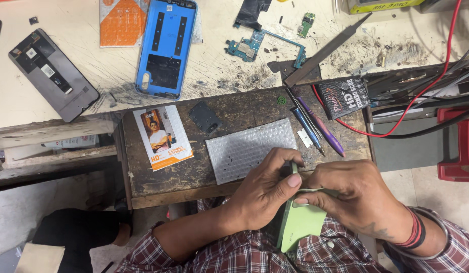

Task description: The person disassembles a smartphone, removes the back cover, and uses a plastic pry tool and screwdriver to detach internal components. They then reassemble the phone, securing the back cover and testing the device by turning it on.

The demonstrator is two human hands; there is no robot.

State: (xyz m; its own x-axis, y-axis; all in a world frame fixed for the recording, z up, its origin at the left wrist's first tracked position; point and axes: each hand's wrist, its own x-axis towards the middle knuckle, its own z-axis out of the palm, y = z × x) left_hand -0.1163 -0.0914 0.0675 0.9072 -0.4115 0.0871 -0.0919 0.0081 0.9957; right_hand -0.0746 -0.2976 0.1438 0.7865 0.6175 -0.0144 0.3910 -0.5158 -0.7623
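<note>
Phone (300, 225) — green, held on edge over our lap — is sitting in both our hands: left hand (265, 189) curling shut around it, right hand (353, 194) pinching a thin blade (311, 190) against its edge. Bubble wrap (247, 149) is lying just beyond on the bench (158, 177).

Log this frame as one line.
left hand: grips green phone | right hand: holds thin metal tool at phone edge | bench: bubble wrap

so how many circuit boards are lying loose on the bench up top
2: a larger blue-green circuit board right of the blue phone back cover, and a small green board further right near the top edge. Others may be hidden under the clutter.
</note>
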